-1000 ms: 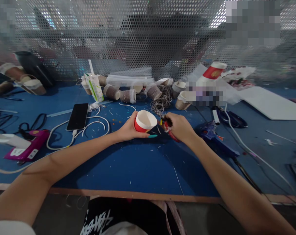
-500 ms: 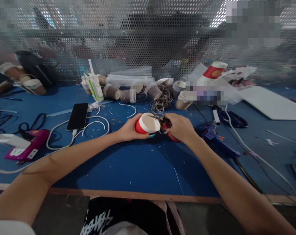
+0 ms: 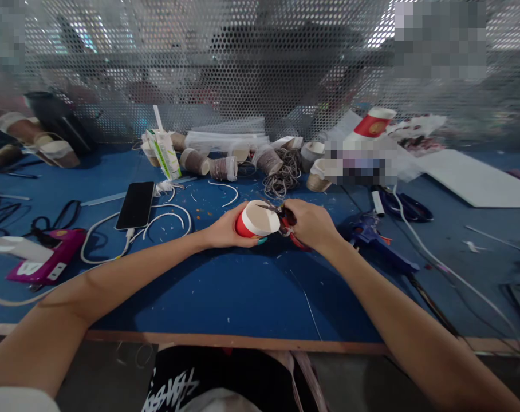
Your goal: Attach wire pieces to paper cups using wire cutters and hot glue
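A red paper cup (image 3: pixel 245 224) with a white upper band is gripped by my left hand (image 3: pixel 225 228), its mouth tilted toward me. Fingers and thumb wrap round the cup's side and base. In my right hand (image 3: pixel 309 223) I hold red-handled scissors (image 3: pixel 291 230), fingers closed about the handles. The scissor blades reach left across the cup's far rim; whether they bite into the paper I cannot tell. Both hands are just above the blue tabletop (image 3: pixel 243 297).
Behind my hands lie several twine-wrapped cups (image 3: pixel 224 169), a heap of grey cord (image 3: pixel 281 178) and a drink carton (image 3: pixel 165 154). A phone (image 3: pixel 135 206) and a magenta power strip (image 3: pixel 49 257) are left. Rightward are a blue glue gun (image 3: pixel 382 246) and a white board (image 3: pixel 479 180).
The scissor blades lie further apart over the cup's rim and show more clearly. Cup and hands have shifted very slightly left in the picture, along with the whole view.
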`<state>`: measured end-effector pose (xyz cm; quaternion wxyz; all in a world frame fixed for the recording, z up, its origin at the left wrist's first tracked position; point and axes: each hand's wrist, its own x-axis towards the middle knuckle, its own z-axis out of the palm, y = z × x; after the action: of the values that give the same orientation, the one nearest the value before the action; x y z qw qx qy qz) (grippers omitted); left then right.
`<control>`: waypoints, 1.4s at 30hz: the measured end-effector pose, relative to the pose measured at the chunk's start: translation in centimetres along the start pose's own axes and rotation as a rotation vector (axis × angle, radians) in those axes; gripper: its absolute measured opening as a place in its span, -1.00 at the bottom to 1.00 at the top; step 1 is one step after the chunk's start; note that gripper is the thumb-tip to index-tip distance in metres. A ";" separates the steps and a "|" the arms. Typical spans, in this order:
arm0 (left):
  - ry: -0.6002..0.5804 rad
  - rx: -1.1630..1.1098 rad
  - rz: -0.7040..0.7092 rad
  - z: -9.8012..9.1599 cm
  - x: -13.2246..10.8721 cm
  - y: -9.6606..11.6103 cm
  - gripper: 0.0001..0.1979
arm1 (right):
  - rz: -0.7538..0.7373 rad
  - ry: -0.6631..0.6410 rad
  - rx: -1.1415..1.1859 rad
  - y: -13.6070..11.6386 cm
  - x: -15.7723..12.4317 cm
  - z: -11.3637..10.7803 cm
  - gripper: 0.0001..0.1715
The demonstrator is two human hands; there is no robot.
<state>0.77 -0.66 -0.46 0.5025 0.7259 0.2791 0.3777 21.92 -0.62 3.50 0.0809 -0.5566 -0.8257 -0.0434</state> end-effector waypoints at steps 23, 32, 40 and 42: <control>-0.070 -0.023 -0.010 -0.2 -0.1 0.0 -0.26 | -0.035 0.035 0.060 0.7 0.1 0.6 -0.80; -0.109 -0.122 -0.073 -0.2 -0.2 0.3 -0.28 | -0.135 0.103 0.077 1.4 -0.1 1.1 -0.79; -0.143 -0.137 -0.056 -0.4 -0.2 0.4 -0.23 | -0.092 0.075 -0.013 0.8 -0.2 0.3 -0.80; -0.167 -0.138 -0.050 -0.4 -0.1 0.4 -0.22 | -0.093 0.061 -0.025 0.5 -0.3 0.0 -0.79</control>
<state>0.38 -0.68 -0.01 0.5819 0.7115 0.2275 0.3215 22.51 -0.71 3.40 0.0971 -0.5169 -0.8473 -0.0743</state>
